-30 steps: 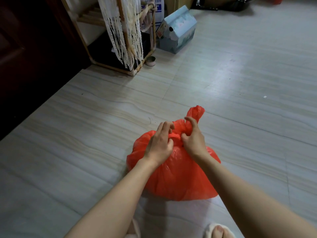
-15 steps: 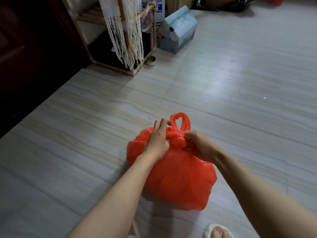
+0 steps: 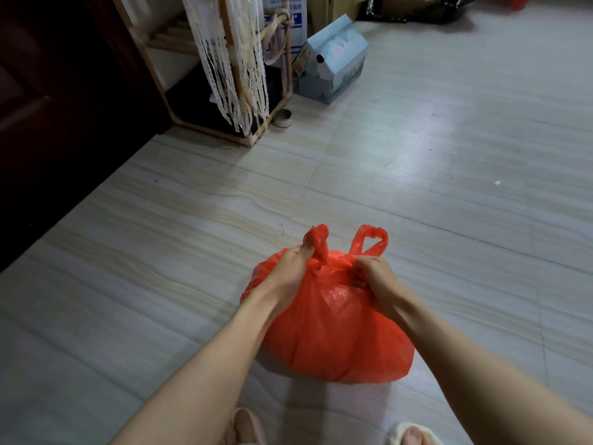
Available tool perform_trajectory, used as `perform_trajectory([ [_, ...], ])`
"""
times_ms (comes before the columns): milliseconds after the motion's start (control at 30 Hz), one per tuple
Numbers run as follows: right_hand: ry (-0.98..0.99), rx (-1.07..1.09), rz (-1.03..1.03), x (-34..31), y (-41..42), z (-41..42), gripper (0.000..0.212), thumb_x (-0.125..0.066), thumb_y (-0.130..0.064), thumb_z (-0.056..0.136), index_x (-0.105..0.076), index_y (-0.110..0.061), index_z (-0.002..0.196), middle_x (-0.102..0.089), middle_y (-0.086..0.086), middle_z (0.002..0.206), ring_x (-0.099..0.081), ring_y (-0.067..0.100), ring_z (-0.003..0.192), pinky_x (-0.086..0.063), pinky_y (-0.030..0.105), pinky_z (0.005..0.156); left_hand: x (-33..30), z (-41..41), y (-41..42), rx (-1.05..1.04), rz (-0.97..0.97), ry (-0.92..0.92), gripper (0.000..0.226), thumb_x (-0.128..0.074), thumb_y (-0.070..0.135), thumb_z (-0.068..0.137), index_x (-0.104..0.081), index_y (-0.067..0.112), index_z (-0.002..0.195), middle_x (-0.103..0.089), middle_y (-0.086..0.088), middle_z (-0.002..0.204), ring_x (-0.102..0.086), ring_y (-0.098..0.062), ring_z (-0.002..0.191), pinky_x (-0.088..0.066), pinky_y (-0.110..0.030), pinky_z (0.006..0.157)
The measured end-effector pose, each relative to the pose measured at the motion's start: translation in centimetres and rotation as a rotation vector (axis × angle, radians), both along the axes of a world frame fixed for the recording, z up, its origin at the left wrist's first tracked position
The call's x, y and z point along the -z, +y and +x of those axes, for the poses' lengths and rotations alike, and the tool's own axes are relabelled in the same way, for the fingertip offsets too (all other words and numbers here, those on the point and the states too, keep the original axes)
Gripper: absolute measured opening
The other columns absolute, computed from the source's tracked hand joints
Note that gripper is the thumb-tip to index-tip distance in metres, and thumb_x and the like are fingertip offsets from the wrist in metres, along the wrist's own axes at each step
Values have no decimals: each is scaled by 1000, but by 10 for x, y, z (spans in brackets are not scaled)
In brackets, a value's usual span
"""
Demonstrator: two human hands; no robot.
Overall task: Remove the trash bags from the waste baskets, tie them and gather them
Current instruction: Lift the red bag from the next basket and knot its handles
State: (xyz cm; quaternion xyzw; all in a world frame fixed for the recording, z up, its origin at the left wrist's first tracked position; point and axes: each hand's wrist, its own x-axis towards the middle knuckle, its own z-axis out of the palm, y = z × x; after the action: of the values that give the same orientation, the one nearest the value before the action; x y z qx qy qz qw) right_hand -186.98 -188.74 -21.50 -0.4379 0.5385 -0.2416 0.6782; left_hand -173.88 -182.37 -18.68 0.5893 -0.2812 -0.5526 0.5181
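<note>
- A full red trash bag (image 3: 333, 329) sits on the tiled floor (image 3: 449, 187), just in front of the person's slippered feet (image 3: 247, 425), out in the open and well apart from the things along the far wall.
- No waste basket shows anywhere in this view, so I judge the bag is already out of its basket; that first step looks done for this one.
- The left hand (image 3: 290, 277) is closed on the left side of the bag's neck, with a twisted handle end (image 3: 317, 240) sticking up past its fingers.
- The right hand (image 3: 373, 277) is fisted tight on the right side of the neck; the other handle loop (image 3: 369, 240) stands up open just behind it.
- Between the two hands the plastic is bunched into a crossing, which looks like the knot (image 3: 333, 263) being drawn tight. Whether it is a first or a second throw I cannot tell.
- My reading: tying is under way and close to finished for this bag, but the hands have not let go, so it does not count as done.
- Left to do, as far as can be seen: finish the knot, then gather the bag with any others. No other bright trash bag is visible here, so how many remain I cannot say.
- A wooden rack with hanging lace (image 3: 231, 59) and a blue carton (image 3: 333, 62) stand well apart from the work.
</note>
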Motion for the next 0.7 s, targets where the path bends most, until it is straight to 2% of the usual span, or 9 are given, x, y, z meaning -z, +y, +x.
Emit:
perform_trajectory([
  [67, -5, 22, 5, -1, 0, 1, 49, -37, 4, 75, -32, -23, 34, -27, -9, 37, -23, 4, 30, -20, 13, 32, -1, -3, -3, -101, 38, 84, 53, -43, 44, 91, -61, 18, 49, -70, -5, 100, -67, -2, 79, -53, -20, 71],
  [133, -36, 70, 55, -2, -1, 0, 39, -37, 2, 73, -32, -21, 42, -27, -6, 40, -24, 5, 32, -19, 14, 34, -4, -3, -6, -227, 62, 200, 60, -46, 48, 87, -60, 15, 40, -72, -2, 67, -69, -11, 66, -53, -25, 70],
  [200, -136, 74, 142, -5, 0, -3, 29, -37, -1, 75, -38, -15, 49, -34, -5, 40, -30, 7, 36, -26, 17, 36, -4, -2, -7, -372, 52, 367, 57, -47, 46, 89, -45, 15, 41, -53, 0, 40, -65, -17, 56, -50, -32, 76],
  [233, -164, 53, 140, -6, 0, -4, 25, -38, -2, 77, -50, -10, 55, -44, -5, 43, -39, 8, 42, -33, 18, 42, -5, -1, -6, -422, 47, 417, 55, -46, 45, 90, -37, 15, 44, -41, 0, 35, -59, -17, 47, -48, -31, 71],
  [300, -69, 51, 25, -6, -1, -1, 25, -43, -1, 85, -67, -1, 85, -64, 0, 68, -56, 10, 65, -46, 20, 63, -4, 0, -3, -495, 85, 416, 53, -45, 42, 92, -30, 17, 48, -26, 2, 36, -38, -13, 35, -48, -29, 62],
  [367, 78, 138, -129, -5, -6, 0, 27, -42, -1, 90, -67, -1, 99, -65, 6, 86, -58, 10, 74, -47, 21, 73, -4, 6, 2, -567, 160, 407, 51, -43, 42, 94, -29, 17, 51, -23, 6, 31, -27, -9, 29, -51, -30, 59],
  [433, 154, 240, -176, -2, -14, -4, 29, -40, 0, 91, -67, -1, 101, -63, 6, 75, -56, 4, 53, -45, 14, 55, -2, 21, 11, -643, 247, 406, 49, -42, 41, 94, -28, 18, 53, -21, 7, 26, -24, -7, 22, -48, -27, 51],
  [533, 221, 373, -107, 7, -21, -18, 33, -38, 2, 88, -67, -8, 99, -55, -3, 40, -46, 2, 26, -36, 10, 32, 5, 47, 33, -796, 343, 468, 50, -46, 42, 92, -24, 19, 54, -19, 6, 23, -21, -8, 18, -42, -25, 47],
  [700, 297, 418, -87, 15, -20, -20, 35, -39, 2, 84, -70, -1, 100, -50, -1, 57, -43, 9, 51, -37, 22, 58, 16, 59, 50, -931, 395, 478, 46, -52, 42, 89, -34, 20, 54, -17, 5, 29, -19, -10, 20, -35, -26, 52],
])
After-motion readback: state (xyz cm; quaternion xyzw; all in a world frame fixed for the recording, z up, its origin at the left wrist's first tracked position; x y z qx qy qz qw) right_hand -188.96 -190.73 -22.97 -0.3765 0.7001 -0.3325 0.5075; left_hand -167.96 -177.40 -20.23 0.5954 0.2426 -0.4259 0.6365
